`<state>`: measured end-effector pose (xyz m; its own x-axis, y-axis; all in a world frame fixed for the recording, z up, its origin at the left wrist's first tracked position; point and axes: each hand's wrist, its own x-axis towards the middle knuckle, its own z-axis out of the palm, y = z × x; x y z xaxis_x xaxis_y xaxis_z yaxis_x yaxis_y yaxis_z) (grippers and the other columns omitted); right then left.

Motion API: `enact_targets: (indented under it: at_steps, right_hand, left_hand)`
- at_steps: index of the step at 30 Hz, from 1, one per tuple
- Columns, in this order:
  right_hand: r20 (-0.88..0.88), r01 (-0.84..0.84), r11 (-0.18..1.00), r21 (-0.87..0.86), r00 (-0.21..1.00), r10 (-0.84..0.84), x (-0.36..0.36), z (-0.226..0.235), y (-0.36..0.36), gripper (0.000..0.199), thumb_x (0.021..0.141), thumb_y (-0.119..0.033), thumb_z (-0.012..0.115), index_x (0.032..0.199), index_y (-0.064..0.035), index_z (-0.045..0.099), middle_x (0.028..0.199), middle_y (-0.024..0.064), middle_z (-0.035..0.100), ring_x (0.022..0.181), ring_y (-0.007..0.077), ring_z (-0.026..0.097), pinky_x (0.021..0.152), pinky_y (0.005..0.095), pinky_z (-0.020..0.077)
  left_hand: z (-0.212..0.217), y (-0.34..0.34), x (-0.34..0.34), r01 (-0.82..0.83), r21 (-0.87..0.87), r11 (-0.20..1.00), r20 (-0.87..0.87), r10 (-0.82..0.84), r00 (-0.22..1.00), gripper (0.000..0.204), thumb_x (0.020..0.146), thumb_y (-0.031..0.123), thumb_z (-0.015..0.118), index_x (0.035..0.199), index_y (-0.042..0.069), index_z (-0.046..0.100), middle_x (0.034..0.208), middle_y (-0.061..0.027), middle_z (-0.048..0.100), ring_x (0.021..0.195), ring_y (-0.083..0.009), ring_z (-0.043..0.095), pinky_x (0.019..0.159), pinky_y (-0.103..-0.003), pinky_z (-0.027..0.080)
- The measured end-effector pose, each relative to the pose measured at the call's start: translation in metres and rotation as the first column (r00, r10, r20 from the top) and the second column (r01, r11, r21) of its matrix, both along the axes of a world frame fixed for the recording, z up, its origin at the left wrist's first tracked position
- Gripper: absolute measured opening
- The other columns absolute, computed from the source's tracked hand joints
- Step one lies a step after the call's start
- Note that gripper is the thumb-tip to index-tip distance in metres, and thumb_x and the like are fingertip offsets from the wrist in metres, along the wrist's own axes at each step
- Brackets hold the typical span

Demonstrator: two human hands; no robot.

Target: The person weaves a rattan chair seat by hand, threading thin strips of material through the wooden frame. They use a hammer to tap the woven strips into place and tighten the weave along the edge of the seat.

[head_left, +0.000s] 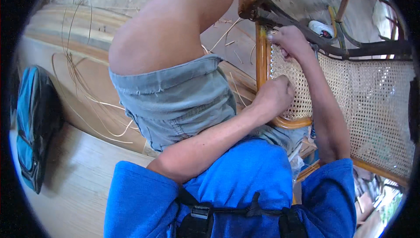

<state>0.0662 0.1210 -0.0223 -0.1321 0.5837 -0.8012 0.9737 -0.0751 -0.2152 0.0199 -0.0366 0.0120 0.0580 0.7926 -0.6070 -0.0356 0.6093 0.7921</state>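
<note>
A chair with woven cane panels stands at my right. My left hand (275, 94) is closed and rests against the pale cane weave (302, 100), close to its left border; whatever it may grip is hidden. Farther up, my right hand (291, 41) has its fingers curled in at the far left corner of the weave, beside the glossy brown wooden frame (261, 58). Too little shows to tell what the right fingers hold. A larger cane panel (380, 102) extends to the right, beyond my right forearm.
Loose cane strands (94, 102) trail over a wooden bench (78, 69) at the left. A teal and black bag (33, 124) lies at the far left. Dark chair rails (372, 50) cross the upper right, with a white object (320, 28) behind them. My bent knee (140, 47) is beside the chair.
</note>
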Motion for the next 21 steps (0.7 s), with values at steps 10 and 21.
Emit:
enact_targets:
  at_steps: [10,21]
  right_hand:
    - [0.015,0.229,0.869,0.439,0.965,-0.262,0.202,0.053,-0.087,0.034,0.081,-0.022,0.062,0.106,0.0002,0.059,0.088,0.0129,0.06,0.087,0.0226,0.058,0.079,0.0349,0.0437]
    - [-0.377,0.664,0.731,-0.157,0.644,-0.666,0.136,0.083,-0.119,0.016,0.09,-0.02,0.052,0.094,-0.0048,0.054,0.064,-0.0018,0.048,0.045,0.0053,0.042,0.043,0.0238,0.0354]
  left_hand:
    - [-0.015,0.007,-0.007,-0.106,-0.018,0.994,-0.052,0.105,0.993,0.031,0.084,0.012,0.047,0.111,-0.004,0.047,0.074,-0.0282,0.058,0.073,-0.0367,0.062,0.066,-0.043,0.048]
    - [0.001,0.001,-0.025,0.196,-0.03,0.98,-0.415,-0.191,0.89,0.046,0.082,0.009,0.044,0.126,-0.001,0.037,0.076,-0.033,0.057,0.073,-0.047,0.059,0.065,-0.054,0.046]
